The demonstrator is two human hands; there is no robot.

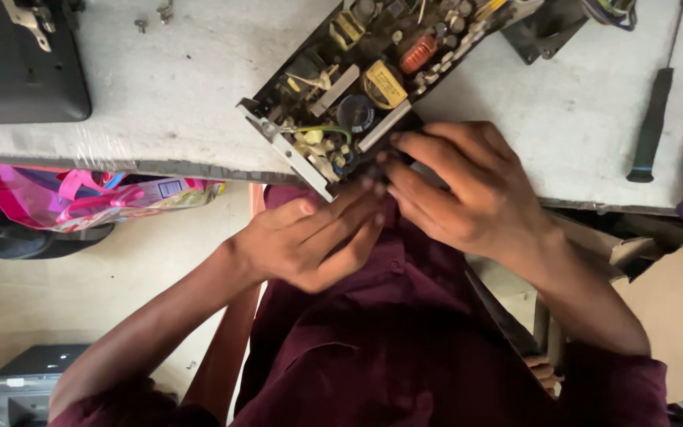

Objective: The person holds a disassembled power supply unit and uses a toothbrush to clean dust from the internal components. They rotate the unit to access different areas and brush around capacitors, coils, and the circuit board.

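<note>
Pinching the near corner of an open circuit board, left hand and right hand meet fingertip to fingertip, both grips clenched on its metal-framed edge. Board overhangs the pale, rough surface; coils, capacitors dense. Black-handled screwdriver lies well apart, right.

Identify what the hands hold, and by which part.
Both the left hand and right hand grip the circuit board at its near corner, overhanging the table edge.
</note>
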